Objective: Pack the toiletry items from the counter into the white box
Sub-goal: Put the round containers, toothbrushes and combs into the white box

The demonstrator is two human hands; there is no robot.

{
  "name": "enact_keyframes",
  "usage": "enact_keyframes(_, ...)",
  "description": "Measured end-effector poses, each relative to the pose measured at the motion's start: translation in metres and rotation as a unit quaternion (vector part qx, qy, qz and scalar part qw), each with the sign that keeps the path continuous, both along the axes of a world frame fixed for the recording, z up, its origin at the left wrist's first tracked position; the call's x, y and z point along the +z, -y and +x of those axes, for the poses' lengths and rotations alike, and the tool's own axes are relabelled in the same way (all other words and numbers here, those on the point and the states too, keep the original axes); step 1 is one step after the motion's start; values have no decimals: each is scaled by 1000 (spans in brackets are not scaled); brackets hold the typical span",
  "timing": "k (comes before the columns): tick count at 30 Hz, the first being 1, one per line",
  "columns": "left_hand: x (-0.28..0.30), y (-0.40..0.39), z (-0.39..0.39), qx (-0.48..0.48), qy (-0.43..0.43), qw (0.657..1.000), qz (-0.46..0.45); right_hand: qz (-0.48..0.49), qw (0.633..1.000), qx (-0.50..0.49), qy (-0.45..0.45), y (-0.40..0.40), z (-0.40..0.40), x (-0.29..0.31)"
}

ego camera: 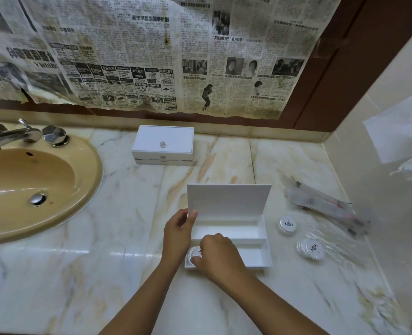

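White box (pixel 238 234) open on the marble; my left hand (pixel 177 234) pinches its lid.
My right hand (pixel 215 256) grips a round container (pixel 195 253) in the near compartment; loosen the left and that lid may drop.

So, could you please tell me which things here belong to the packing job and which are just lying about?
Job:
- open box, lid held up by left hand
- round tub in right hand's grip, in the box's near compartment
- two tubs on the counter
- wrapped packets

Lying about:
- closed box
- sink
- tap
- newspaper
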State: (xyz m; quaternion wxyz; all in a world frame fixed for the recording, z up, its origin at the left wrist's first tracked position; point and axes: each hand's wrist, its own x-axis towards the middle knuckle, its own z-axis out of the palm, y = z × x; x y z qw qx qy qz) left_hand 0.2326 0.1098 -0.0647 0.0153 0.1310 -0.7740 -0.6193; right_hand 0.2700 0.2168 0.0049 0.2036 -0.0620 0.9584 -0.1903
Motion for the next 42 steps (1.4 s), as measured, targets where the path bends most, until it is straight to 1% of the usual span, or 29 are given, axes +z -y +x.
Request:
enact_keyframes(5, -1, 0, 0, -2, 2, 1000, -1, -15, 1000, -7, 11, 5, 0, -8)
enact_keyframes(10, -2, 2, 0, -2, 1, 1000, 4, -7, 1000, -13, 12, -4, -5, -8)
enact_keyframes(15, -1, 0, 0, 1, -1, 1000, 4, -50, 998, -16, 19, 5, -1, -6)
enact_keyframes(20, -4, 0, -1, 3, 3, 1000, 0, -56, 997, -52, 11, 2, -1, -6)
enact_keyframes(27, -3, 0, -1, 0, 2, 1000, 0, -80, 995, -53, 32, 0, 1, -5)
enact_keyframes(29, -2, 1, -1, -2, -2, 1000, 2, -74, 996, -48, 15, -5, -1, 1)
enact_keyframes(31, 0, 1, 0, -5, -4, 1000, 6, -78, 995, -54, -24, -14, -6, 9)
enact_keyframes(34, 3, 1, 0, -6, 3, 1000, 13, -107, 983, -115, -93, -38, -17, 26)
enact_keyframes(37, 4, 1, 1, -6, 7, 1000, 11, -124, 958, -212, -150, -78, -32, 36)
enact_keyframes(39, 6, 0, 1, -3, 10, 1000, 14, -122, 940, -266, -174, -107, -38, 36)
enact_keyframes(42, 8, -1, 2, -1, 8, 1000, 14, -90, 925, -313, -195, -144, -44, 22)
